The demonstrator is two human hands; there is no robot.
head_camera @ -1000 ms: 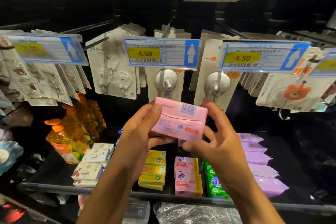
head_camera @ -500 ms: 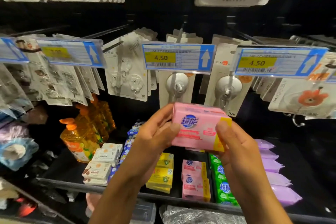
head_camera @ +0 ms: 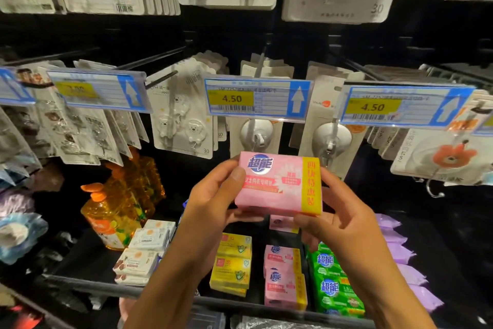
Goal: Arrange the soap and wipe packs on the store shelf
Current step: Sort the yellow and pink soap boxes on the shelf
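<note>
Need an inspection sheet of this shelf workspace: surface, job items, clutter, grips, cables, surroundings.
surface: dark shelf, stocked in rows.
job's things: pink soap pack held up in front of the shelf, label facing the camera; pink stack, yellow soap packs, green packs, white packs and purple wipe packs lie on the shelf.
clutter: orange bottles at the shelf's left.
grips: left hand and right hand hold the pink soap pack, one at each end.
cables: nothing seen.
surroundings: carded hooks on pegs; price tags reading 4.50.
</note>
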